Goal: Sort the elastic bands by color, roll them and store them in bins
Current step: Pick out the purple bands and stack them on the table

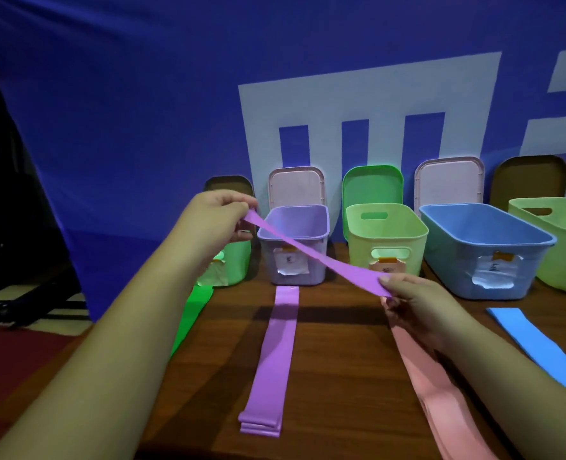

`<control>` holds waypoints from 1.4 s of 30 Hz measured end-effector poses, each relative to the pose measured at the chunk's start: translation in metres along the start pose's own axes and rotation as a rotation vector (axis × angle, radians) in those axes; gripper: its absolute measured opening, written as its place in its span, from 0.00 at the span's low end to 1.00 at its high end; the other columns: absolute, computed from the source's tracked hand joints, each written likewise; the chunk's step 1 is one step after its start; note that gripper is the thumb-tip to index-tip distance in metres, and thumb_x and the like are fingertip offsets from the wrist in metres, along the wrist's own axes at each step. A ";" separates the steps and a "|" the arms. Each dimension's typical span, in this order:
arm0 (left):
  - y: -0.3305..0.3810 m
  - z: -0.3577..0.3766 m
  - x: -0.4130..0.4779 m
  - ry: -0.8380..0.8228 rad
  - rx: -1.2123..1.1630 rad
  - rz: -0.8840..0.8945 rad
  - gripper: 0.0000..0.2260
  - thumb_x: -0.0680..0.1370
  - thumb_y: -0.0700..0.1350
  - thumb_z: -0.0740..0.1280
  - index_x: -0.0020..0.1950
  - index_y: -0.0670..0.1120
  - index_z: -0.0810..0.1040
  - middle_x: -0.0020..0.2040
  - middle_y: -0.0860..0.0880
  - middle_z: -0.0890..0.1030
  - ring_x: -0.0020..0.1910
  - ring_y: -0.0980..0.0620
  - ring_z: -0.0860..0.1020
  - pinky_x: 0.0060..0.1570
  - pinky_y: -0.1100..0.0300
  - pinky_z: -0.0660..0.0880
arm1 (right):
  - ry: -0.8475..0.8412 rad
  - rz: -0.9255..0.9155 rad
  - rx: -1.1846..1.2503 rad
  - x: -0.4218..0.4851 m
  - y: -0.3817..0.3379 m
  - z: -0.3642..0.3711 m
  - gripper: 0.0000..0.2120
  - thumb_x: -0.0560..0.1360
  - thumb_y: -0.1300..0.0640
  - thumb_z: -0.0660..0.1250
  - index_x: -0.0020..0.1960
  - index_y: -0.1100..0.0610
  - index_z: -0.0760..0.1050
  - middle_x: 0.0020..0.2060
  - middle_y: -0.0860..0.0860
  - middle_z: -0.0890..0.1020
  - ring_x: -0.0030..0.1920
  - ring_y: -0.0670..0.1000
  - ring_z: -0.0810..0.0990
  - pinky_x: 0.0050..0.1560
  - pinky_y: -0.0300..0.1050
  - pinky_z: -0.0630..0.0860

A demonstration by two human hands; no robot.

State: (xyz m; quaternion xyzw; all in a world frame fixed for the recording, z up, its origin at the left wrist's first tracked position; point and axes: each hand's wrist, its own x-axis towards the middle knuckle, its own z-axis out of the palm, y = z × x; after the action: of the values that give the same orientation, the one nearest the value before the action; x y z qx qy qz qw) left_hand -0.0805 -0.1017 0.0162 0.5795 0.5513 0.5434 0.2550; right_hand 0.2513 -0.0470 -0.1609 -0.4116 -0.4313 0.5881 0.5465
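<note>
Left grip (221,210) and right grip (417,300) each pinch an end of the purple band (311,254), taut above the bench (341,353) near its far edge; it should be laid flush on the purple stack (271,360).

Both bare hands are raised, pinching one purple elastic band (311,252) between them.

The left forearm (135,310) comes in from 7 o'clock and climbs to the left hand (223,215), which sits at about 9 o'clock of the view's middle, fingers curled, its fingertips and thumb pinching the band's far end. The right forearm (507,370) enters from 4 o'clock. The right hand (411,300) lies lower, at 4 o'clock of the left hand, and pinches the near end with thumb on top and fingers curled beneath. The band runs taut between them.
</note>
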 end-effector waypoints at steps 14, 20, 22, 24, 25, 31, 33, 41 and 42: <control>-0.096 -0.053 -0.163 -0.202 0.738 0.874 0.09 0.81 0.41 0.70 0.58 0.49 0.87 0.56 0.48 0.78 0.55 0.45 0.77 0.53 0.50 0.76 | 0.103 -0.233 -1.040 0.031 -0.016 0.090 0.04 0.79 0.52 0.77 0.49 0.52 0.84 0.39 0.50 0.86 0.36 0.52 0.84 0.36 0.46 0.84; -0.138 -0.045 -0.185 -0.339 0.690 0.845 0.09 0.85 0.44 0.66 0.62 0.48 0.84 0.54 0.50 0.79 0.52 0.46 0.78 0.48 0.48 0.76 | 0.029 -0.388 -1.290 0.051 0.001 0.138 0.02 0.78 0.56 0.76 0.50 0.52 0.85 0.41 0.55 0.87 0.33 0.57 0.84 0.42 0.56 0.86; -0.143 -0.040 -0.187 -0.353 0.660 0.819 0.09 0.85 0.45 0.67 0.64 0.48 0.83 0.53 0.50 0.78 0.53 0.46 0.77 0.48 0.49 0.76 | -0.004 -0.450 -1.353 0.059 0.004 0.151 0.03 0.78 0.56 0.77 0.51 0.53 0.86 0.46 0.56 0.87 0.37 0.56 0.83 0.47 0.54 0.85; -0.146 -0.035 -0.186 -0.366 0.643 0.804 0.09 0.86 0.45 0.67 0.64 0.48 0.83 0.54 0.50 0.78 0.52 0.47 0.77 0.48 0.50 0.76 | -0.069 -0.530 -1.491 0.065 0.006 0.161 0.07 0.79 0.56 0.76 0.56 0.55 0.86 0.54 0.57 0.87 0.49 0.60 0.84 0.52 0.49 0.80; -0.148 -0.033 -0.185 -0.370 0.647 0.805 0.09 0.86 0.45 0.68 0.64 0.48 0.83 0.54 0.50 0.78 0.52 0.47 0.76 0.48 0.50 0.76 | -0.102 -0.563 -1.558 0.067 0.007 0.166 0.09 0.79 0.56 0.75 0.58 0.56 0.86 0.57 0.57 0.85 0.54 0.61 0.83 0.53 0.49 0.77; -0.158 -0.026 -0.179 -0.410 0.617 0.792 0.10 0.85 0.44 0.68 0.65 0.49 0.83 0.53 0.51 0.77 0.51 0.47 0.75 0.46 0.50 0.76 | -0.125 -0.597 -1.638 0.074 0.016 0.187 0.10 0.81 0.55 0.74 0.61 0.58 0.82 0.61 0.60 0.82 0.59 0.63 0.80 0.57 0.52 0.76; -0.162 -0.026 -0.178 -0.417 0.609 0.791 0.10 0.85 0.44 0.68 0.66 0.49 0.83 0.53 0.51 0.77 0.51 0.47 0.75 0.45 0.48 0.76 | -0.129 -0.586 -1.625 0.076 0.022 0.190 0.10 0.81 0.54 0.74 0.58 0.59 0.82 0.59 0.59 0.83 0.59 0.62 0.80 0.57 0.51 0.77; -0.175 -0.026 -0.175 -0.491 0.566 0.762 0.13 0.85 0.41 0.66 0.68 0.48 0.82 0.55 0.50 0.77 0.53 0.47 0.75 0.45 0.48 0.77 | -0.146 -0.456 -1.680 0.081 0.037 0.194 0.12 0.83 0.52 0.71 0.62 0.58 0.82 0.58 0.57 0.81 0.52 0.55 0.78 0.50 0.48 0.72; -0.176 -0.027 -0.175 -0.497 0.559 0.755 0.13 0.85 0.41 0.66 0.68 0.48 0.82 0.56 0.50 0.77 0.53 0.47 0.75 0.45 0.48 0.77 | -0.146 -0.452 -1.682 0.082 0.037 0.194 0.12 0.83 0.52 0.71 0.62 0.58 0.82 0.58 0.58 0.81 0.52 0.55 0.78 0.51 0.49 0.73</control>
State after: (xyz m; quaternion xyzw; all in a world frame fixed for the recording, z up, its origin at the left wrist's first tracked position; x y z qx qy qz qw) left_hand -0.1339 -0.2238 -0.1949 0.8947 0.3513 0.2759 0.0003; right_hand 0.0503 0.0224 -0.1410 -0.5442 -0.8275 -0.0229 0.1362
